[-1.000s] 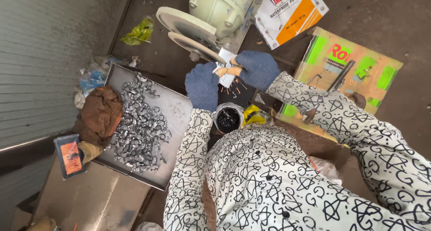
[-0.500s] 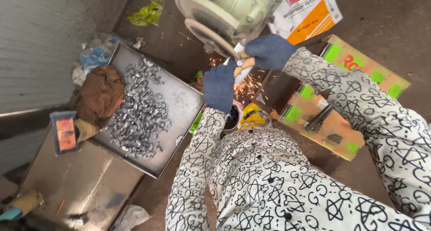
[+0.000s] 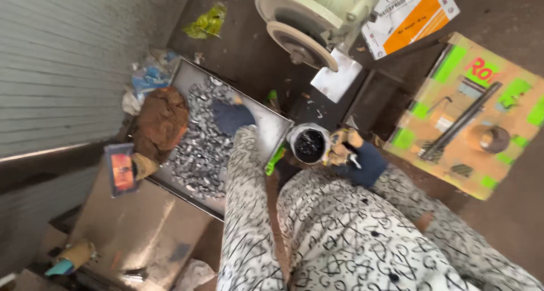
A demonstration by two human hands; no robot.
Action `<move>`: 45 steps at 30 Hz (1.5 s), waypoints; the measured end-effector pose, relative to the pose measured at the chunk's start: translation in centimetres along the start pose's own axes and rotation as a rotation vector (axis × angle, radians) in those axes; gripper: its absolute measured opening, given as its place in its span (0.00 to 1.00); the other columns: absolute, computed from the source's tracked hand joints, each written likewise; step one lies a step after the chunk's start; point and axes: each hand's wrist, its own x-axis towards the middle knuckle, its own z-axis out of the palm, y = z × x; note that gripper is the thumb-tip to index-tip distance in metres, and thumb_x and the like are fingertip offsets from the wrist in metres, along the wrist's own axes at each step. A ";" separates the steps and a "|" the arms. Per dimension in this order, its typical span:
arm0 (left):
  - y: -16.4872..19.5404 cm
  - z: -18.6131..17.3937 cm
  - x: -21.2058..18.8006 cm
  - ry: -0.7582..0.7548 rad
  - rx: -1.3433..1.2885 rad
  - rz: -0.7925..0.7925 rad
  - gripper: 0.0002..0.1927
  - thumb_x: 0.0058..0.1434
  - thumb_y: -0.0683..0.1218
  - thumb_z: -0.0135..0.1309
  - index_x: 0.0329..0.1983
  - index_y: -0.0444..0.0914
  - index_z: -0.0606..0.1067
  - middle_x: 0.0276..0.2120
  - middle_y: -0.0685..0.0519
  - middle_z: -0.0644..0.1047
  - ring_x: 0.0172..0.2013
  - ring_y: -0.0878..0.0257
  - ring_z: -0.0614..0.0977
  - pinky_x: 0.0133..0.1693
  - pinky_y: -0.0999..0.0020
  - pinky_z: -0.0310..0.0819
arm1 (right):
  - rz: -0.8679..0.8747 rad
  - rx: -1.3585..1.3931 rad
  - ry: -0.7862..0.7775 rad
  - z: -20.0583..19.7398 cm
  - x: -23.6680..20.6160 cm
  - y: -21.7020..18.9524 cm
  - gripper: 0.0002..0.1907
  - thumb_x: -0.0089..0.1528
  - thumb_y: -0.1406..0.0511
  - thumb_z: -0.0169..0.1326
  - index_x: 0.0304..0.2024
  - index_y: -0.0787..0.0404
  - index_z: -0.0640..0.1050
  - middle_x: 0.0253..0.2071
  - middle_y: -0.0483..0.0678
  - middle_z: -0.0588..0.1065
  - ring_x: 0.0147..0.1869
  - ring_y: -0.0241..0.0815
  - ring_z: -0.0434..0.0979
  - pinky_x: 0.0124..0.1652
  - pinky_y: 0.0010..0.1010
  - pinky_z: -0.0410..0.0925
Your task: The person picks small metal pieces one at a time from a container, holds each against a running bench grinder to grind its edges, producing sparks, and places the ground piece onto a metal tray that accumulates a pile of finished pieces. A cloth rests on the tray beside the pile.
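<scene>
Left hand (image 3: 232, 116), in a dark glove, rested on the heap of small metal parts (image 3: 201, 141) in the steel tray (image 3: 272, 133), fingers closed among them. Right hand (image 3: 357, 158) gripped a small metal piece (image 3: 352, 161) just beside the dark-filled tin (image 3: 309, 144), right of the tray, within easy reach.

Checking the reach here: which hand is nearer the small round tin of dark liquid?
Right. The right hand is beside the tin; the left hand is over the tray of metal pieces.
</scene>
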 end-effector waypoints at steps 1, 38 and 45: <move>-0.5 0.4 0.6 -0.055 0.053 0.010 0.15 0.65 0.46 0.51 0.53 0.39 0.76 0.42 0.47 0.81 0.40 0.55 0.84 0.43 0.59 0.79 | 0.012 -0.003 -0.020 0.5 0.1 0.0 0.20 0.63 0.51 0.54 0.38 0.61 0.75 0.28 0.45 0.72 0.39 0.43 0.78 0.43 0.40 0.77; 9.7 1.7 -8.4 0.064 -0.241 0.918 0.15 0.61 0.53 0.58 0.49 0.45 0.75 0.36 0.51 0.74 0.38 0.51 0.77 0.42 0.50 0.66 | -0.839 -2.113 0.023 4.4 6.5 -15.5 0.18 0.62 0.51 0.60 0.44 0.55 0.82 0.32 0.51 0.76 0.34 0.53 0.79 0.31 0.43 0.69; 10.2 1.7 -9.2 -0.046 0.050 0.857 0.17 0.62 0.50 0.56 0.54 0.45 0.72 0.38 0.52 0.74 0.40 0.54 0.78 0.43 0.53 0.68 | -0.808 -2.275 -0.340 3.3 9.4 -17.8 0.18 0.63 0.51 0.61 0.44 0.57 0.80 0.33 0.50 0.76 0.38 0.52 0.80 0.34 0.42 0.70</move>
